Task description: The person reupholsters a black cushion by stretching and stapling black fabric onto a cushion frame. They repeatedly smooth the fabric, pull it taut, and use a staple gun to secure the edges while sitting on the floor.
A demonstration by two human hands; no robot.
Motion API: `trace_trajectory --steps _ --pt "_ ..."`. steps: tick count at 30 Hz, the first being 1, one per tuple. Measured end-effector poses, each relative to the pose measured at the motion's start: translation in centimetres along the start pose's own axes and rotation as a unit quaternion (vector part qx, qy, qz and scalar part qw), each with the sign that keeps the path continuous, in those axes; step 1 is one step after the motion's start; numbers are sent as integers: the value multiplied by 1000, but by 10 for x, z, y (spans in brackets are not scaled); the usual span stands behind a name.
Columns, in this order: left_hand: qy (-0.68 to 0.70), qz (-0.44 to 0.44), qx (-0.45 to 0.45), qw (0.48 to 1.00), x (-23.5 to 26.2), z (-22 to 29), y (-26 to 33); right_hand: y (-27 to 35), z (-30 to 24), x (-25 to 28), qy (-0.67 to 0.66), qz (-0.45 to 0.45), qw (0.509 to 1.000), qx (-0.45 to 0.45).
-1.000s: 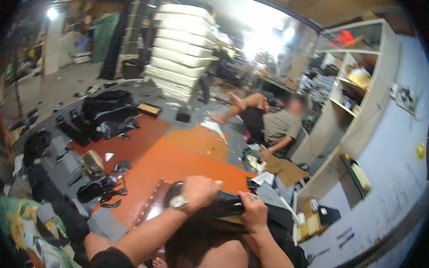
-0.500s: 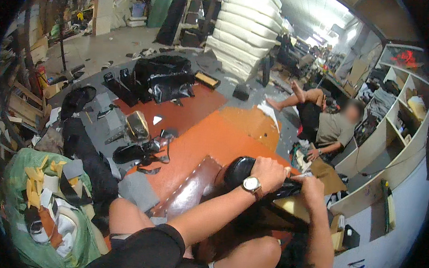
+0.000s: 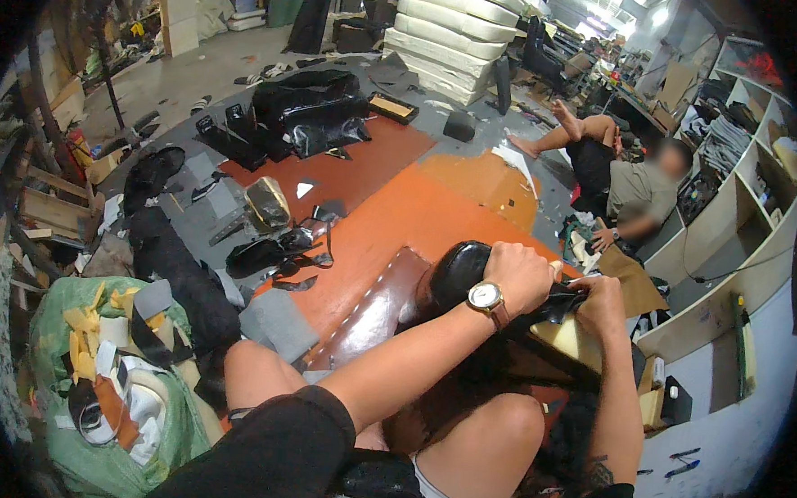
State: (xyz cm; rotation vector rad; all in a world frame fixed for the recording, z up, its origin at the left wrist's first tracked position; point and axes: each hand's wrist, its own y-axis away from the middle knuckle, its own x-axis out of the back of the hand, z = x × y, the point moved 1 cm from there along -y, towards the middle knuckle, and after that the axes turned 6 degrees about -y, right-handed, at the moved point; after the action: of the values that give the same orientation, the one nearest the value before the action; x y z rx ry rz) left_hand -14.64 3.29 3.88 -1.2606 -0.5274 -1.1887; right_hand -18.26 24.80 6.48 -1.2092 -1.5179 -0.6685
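Note:
A rounded, padded piece in shiny black leather (image 3: 458,272) sits in front of me beside my knees. My left hand (image 3: 520,278), a watch on its wrist, is closed in a fist over the top of it, gripping the leather. A small tan bit shows by its thumb; I cannot make out what that is. Just to the right, my right hand (image 3: 601,306) is closed on the edge of the same black leather, which is pulled tight between both hands. Pale yellow foam (image 3: 567,341) shows under the leather, below my right hand.
Orange and brown leather sheets (image 3: 360,288) cover the floor ahead, with black leather pieces (image 3: 319,123) lying on them. At my left stands a green sack (image 3: 53,384) of scraps. Another person (image 3: 640,194) sits at the right by white shelves (image 3: 724,234). White foam slabs (image 3: 455,35) are stacked behind.
The view has shifted slightly, so the surroundings sit a little differently in it. Both my hands keep their hold on the black leather.

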Motion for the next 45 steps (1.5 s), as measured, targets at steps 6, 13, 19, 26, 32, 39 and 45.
trace_trajectory --steps 6,13,19,26,32,39,45 --pt "0 -7 -16 1000 4 4 14 20 2 -13 12 67 995 67" --pt "-22 7 -42 999 11 14 43 75 -12 -40 -16 294 952 84" --pt "-14 -204 15 979 21 32 30 112 -25 -47 32 327 939 103" --pt "113 -371 -157 908 0 26 -7 122 -32 -43 18 342 930 135" --pt "182 -390 -188 883 25 21 7 129 -10 -28 80 271 955 89" --pt "159 -428 -128 881 36 25 12 154 45 2 60 138 981 -120" --pt "119 -405 -104 900 14 50 7 168 40 -39 3 393 919 -19"
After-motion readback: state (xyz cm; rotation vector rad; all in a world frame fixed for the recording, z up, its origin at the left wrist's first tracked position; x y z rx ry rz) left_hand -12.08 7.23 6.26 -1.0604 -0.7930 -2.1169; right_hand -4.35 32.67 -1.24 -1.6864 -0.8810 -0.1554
